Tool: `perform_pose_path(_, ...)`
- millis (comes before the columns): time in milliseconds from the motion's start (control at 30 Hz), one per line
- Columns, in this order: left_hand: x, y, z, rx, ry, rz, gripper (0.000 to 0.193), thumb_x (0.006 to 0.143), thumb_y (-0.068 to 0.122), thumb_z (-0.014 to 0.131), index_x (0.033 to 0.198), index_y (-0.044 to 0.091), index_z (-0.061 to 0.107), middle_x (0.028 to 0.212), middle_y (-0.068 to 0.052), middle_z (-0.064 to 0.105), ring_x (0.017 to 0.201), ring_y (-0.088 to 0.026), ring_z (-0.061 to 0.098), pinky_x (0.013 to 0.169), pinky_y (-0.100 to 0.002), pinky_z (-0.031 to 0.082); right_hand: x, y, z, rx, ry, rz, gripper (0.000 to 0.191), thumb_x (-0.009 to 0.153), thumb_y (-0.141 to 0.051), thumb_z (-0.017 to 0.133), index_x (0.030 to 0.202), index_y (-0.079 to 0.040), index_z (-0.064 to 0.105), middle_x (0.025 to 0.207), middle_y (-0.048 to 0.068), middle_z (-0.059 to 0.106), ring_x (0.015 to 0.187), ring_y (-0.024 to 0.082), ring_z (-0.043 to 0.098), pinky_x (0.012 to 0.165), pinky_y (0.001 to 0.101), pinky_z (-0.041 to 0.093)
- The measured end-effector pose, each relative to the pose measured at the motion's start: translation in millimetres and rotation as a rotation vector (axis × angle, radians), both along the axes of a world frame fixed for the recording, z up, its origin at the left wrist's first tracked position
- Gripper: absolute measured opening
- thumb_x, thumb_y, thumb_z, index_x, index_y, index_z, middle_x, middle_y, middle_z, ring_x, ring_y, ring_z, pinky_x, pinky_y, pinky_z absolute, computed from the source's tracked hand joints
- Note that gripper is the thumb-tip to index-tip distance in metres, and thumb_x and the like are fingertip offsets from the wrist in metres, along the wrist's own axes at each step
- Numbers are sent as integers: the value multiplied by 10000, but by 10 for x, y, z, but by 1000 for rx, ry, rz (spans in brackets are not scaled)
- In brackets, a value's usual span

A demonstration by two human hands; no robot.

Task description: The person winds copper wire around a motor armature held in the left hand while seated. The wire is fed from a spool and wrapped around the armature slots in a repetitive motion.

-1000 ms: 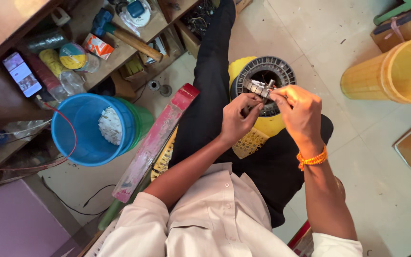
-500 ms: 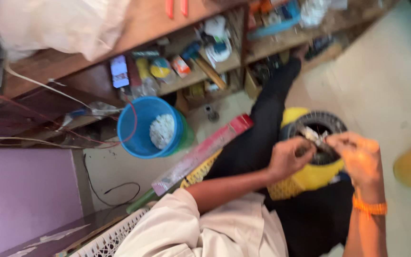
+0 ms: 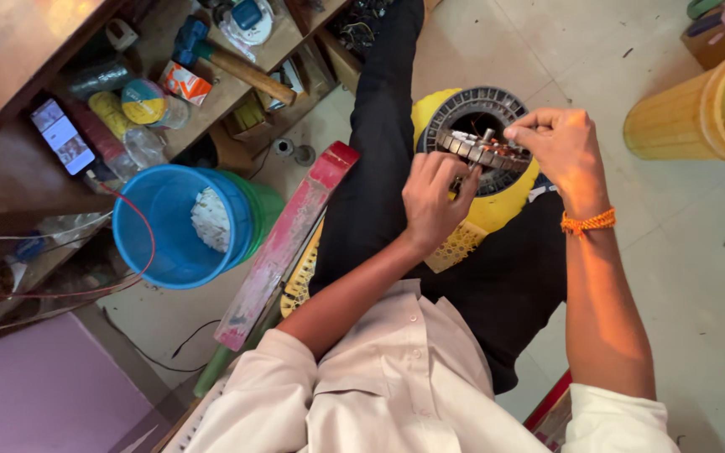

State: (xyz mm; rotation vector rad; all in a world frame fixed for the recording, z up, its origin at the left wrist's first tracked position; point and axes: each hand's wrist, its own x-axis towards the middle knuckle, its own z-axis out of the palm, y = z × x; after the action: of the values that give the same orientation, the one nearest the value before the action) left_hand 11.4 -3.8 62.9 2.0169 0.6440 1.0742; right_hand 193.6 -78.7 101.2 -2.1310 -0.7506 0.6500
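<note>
My left hand (image 3: 432, 197) and my right hand (image 3: 557, 149) both grip a round metal motor stator (image 3: 484, 151) with slotted teeth and copper-coloured windings. I hold it above my lap, over a yellow plastic stool (image 3: 472, 220). A dark ring-shaped spool (image 3: 473, 107) lies on the stool right behind the stator. The left hand's fingers pinch its near edge. On the far right edge sit the right hand's fingertips. An orange thread bracelet (image 3: 587, 222) circles my right wrist.
A blue bucket (image 3: 174, 226) nested in a green one stands on the floor at left, beside a long red bar (image 3: 283, 243). Wooden shelves at upper left hold a phone (image 3: 62, 136), tape rolls and a hammer (image 3: 232, 63). A yellow bin (image 3: 711, 109) is at right.
The camera swung left and back again. Both hands stayed on the stator, and the right hand now sits higher on its far edge.
</note>
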Motion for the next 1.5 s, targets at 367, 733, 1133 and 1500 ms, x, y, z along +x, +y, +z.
perform_pose_path(367, 177, 744, 34, 273, 122, -638, 644, 891, 218, 807, 1473, 140, 542, 1209, 24, 671, 1074, -205, 619, 953, -368, 521, -184, -396, 302, 122, 248, -58, 87, 908, -38, 766, 959, 32, 751, 668, -95, 499, 610, -4, 367, 533, 213, 259)
perform_pose_path(733, 163, 734, 82, 268, 92, -591, 413, 875, 249, 802, 1264, 203, 671, 1137, 57, 736, 979, -181, 656, 877, -324, 559, -610, -420, 394, 91, -211, 69, 49, 934, 3, 759, 979, 8, 739, 792, 44, 668, 610, 134, 461, 566, 288, 388)
perform_pose_path(1133, -37, 656, -232, 739, 29, -492, 358, 879, 181, 715, 1225, 273, 696, 1459, 19, 533, 1291, -230, 546, 1080, -440, 468, -881, -502, 32, 102, -726, 366, 85, 834, -67, 811, 836, -78, 727, 783, 62, 667, 680, 281, 626, 655, 391, 483)
perform_pose_path(1500, -96, 210, -491, -83, -126, -386, 116, 897, 102, 814, 962, 88, 719, 1100, -11, 750, 853, -139, 701, 750, -283, 543, -749, -427, 508, 171, -499, 222, 50, 945, 13, 756, 949, -6, 710, 831, 105, 644, 667, 218, 583, 629, 332, 456)
